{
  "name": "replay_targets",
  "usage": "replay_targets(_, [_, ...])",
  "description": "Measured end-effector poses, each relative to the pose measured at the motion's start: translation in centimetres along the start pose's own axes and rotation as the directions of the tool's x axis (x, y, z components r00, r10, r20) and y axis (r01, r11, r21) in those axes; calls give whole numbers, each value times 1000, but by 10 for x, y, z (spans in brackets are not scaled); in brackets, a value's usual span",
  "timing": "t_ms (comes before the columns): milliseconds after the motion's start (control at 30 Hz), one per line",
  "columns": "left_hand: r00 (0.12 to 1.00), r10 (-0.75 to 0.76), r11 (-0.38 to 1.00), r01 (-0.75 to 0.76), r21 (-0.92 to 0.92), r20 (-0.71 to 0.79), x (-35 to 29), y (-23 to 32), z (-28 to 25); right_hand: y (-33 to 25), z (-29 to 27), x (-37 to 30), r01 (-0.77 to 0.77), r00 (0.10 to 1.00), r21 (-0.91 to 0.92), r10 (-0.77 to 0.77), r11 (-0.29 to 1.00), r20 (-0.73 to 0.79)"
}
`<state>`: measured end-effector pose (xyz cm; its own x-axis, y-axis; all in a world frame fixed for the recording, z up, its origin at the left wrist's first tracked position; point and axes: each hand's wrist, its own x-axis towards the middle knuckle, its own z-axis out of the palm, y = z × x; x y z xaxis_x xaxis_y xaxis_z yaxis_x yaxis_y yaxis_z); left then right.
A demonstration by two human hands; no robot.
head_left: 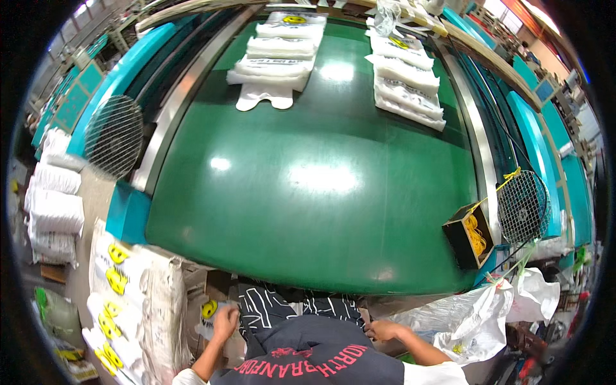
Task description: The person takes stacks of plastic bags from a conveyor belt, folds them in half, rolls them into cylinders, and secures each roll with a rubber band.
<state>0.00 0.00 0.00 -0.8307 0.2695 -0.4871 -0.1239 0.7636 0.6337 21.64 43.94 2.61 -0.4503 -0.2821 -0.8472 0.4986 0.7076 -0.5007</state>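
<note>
My left hand (225, 321) is low beside my left thigh, its fingers curled. Just left of it is a white plastic bag (208, 312) with a yellow smiley print; whether the hand touches it I cannot tell. My right hand (384, 330) is by my right thigh with bent fingers, and what they may hold is hidden. Between the hands are patterned black trousers (276, 309) and a dark apron (308, 337) with red lettering. Ahead lies a wide green conveyor belt (289, 224), apart from both hands.
Two rows of white plastic bag bundles, the left row (276, 64) and right row (407, 80), lie at the belt's far end. A black box (459, 237) of yellow rubber bands hangs at right. Fans flank the belt. A smiley-printed bag stack (138, 301) stands at left, a white sack (475, 317) at right.
</note>
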Motion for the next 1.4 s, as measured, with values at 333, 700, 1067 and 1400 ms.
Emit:
replay_targets(333, [658,711,698,-704,132,-249,26,164,-7,-185,-215,16,420,445,-410,-578,809,-684])
replay_targets(700, [615,689,725,-600,339,-385,158,187,-23,-307,-501,189,-481,-28,-632,-732,607,-681])
replay_targets(1067, [827,472,880,-459,120,-304,154,193,-27,-307,-649,257,-457,228,-620,-589,638,-775])
replay_targets(1400, [761,512,844,-532,67,-400,159,191,-25,-286,-601,187,-401,493,-566,-351,721,-796])
